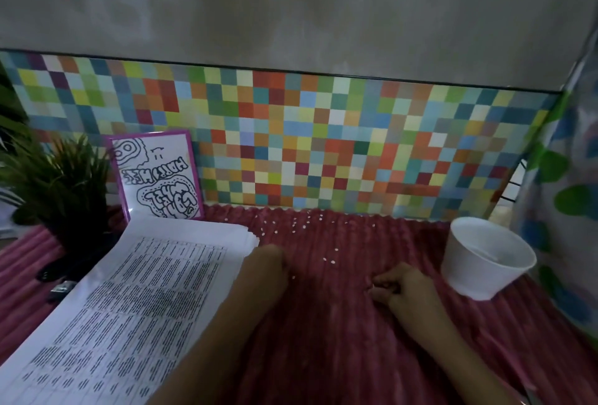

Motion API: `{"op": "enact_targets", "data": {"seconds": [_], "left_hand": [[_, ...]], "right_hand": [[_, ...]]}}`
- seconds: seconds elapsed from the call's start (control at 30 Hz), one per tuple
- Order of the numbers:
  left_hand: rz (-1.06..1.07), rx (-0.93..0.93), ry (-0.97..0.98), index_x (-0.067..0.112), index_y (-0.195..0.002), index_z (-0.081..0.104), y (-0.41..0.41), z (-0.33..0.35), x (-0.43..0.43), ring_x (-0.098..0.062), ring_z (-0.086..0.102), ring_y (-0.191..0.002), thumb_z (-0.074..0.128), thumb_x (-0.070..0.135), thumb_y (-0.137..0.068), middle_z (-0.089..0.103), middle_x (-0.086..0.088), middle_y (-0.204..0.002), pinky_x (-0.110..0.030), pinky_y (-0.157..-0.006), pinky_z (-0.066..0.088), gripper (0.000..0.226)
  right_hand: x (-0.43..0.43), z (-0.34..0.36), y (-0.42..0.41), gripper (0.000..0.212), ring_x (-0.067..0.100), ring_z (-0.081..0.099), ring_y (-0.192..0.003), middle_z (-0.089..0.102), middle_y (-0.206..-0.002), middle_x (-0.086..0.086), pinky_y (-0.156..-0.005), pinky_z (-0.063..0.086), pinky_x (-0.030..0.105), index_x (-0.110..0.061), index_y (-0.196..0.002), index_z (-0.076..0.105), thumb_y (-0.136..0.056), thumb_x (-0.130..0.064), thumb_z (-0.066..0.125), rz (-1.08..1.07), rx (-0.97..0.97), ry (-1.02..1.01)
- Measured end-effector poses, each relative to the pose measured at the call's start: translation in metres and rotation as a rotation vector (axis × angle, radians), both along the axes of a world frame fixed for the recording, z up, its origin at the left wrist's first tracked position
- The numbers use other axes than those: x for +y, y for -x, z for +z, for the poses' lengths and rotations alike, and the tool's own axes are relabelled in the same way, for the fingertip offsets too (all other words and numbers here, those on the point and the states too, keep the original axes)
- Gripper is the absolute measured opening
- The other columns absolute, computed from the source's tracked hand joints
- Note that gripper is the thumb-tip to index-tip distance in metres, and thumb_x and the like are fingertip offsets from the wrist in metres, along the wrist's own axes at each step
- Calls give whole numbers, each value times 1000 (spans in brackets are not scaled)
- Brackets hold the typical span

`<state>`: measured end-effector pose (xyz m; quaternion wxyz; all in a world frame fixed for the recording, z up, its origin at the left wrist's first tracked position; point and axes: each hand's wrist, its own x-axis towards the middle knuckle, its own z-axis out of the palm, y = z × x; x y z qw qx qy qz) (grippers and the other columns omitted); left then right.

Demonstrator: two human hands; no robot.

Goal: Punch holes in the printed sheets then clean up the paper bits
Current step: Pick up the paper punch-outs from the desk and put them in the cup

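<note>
cleanup: small white paper bits [333, 262] pinched by right hand [399, 286] | left hand [270, 264] curled, hold cannot be told | next: far bits to be dropped in white foam cup [466, 270]

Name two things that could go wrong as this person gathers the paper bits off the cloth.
The paper bits are tiny and scattered across the ribbed red cloth, so some could stay lodged in its grooves. The white cup stands close to the right hand; a sweep might knock it over.
</note>
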<state>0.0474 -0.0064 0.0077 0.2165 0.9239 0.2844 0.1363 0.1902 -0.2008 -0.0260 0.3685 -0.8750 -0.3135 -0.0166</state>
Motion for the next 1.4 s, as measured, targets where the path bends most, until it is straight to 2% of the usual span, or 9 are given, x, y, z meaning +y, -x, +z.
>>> {"op": "enact_targets", "data": {"seconds": [0.13,0.33,0.57,0.7,0.9,1.0,1.17,1.27,1.4], "left_hand": [[-20,-23,12,11,-95,76,2,-7,1,-16,66,-92,68,18,-86,73,-4,-98,-19,-78,43,15],[-10,-35,-76,19,-98,77,-5,-19,-1,-15,67,-92,67,27,-87,71,2,-102,-22,-81,48,17],[-2,-96,-142,7,-88,69,-11,-29,0,-19,64,-80,52,11,-96,63,-6,-95,-24,-72,48,20],[-9,-213,-134,2,-67,60,-21,-25,5,-23,61,-62,56,0,-86,53,-7,-66,-24,-60,49,20],[-139,-326,-10,25,-43,34,-65,-16,-1,-4,32,-40,56,9,-78,32,7,-44,-13,-46,25,44],[-185,-281,8,27,-44,32,-83,-38,-2,-5,30,-46,58,16,-76,32,3,-51,-20,-51,25,43],[-251,-292,-88,25,-48,25,-86,-53,7,-1,25,-49,64,11,-78,25,9,-51,-16,-51,20,51],[-283,-307,-148,24,-48,32,-82,-53,6,-7,38,-51,68,7,-76,36,11,-55,-19,-53,28,49],[-338,-267,-218,8,-52,55,-79,-52,4,-14,53,-45,83,-7,-59,56,-5,-60,-22,-41,46,32]], "right_hand": [[2,-9,0,10,18,61,-72,66,-83,8,-69,39,21,-6,-81,78,-72,-2,81,6,-119,17],[6,-23,0,12,19,59,-69,62,-79,7,-67,41,26,-6,-71,72,-75,6,74,9,-198,7],[7,-11,-14,23,13,63,-75,69,-77,-3,-71,44,27,-17,-68,68,-85,-2,66,-79,37,-177],[31,5,-11,19,8,62,-78,69,-79,-2,-72,42,24,-19,-70,70,-83,-6,68,-23,-5,-234],[72,-6,-10,34,2,54,-61,60,-59,-10,-63,38,16,-20,-48,64,-76,-4,74,103,61,-127],[74,-15,-10,9,10,60,-68,66,-75,1,-66,44,21,-12,-70,78,-78,-8,76,84,39,-124],[77,-23,-10,11,15,57,-79,62,-85,0,-73,47,32,-11,-78,76,-86,-15,69,93,-97,-1],[80,-25,-11,16,18,56,-85,60,-90,3,-77,46,37,-10,-81,70,-91,-14,58,74,-142,40],[88,-14,-23,24,13,55,-73,60,-81,1,-71,44,33,-15,-67,63,-91,-13,58,-42,-30,-111]]}}
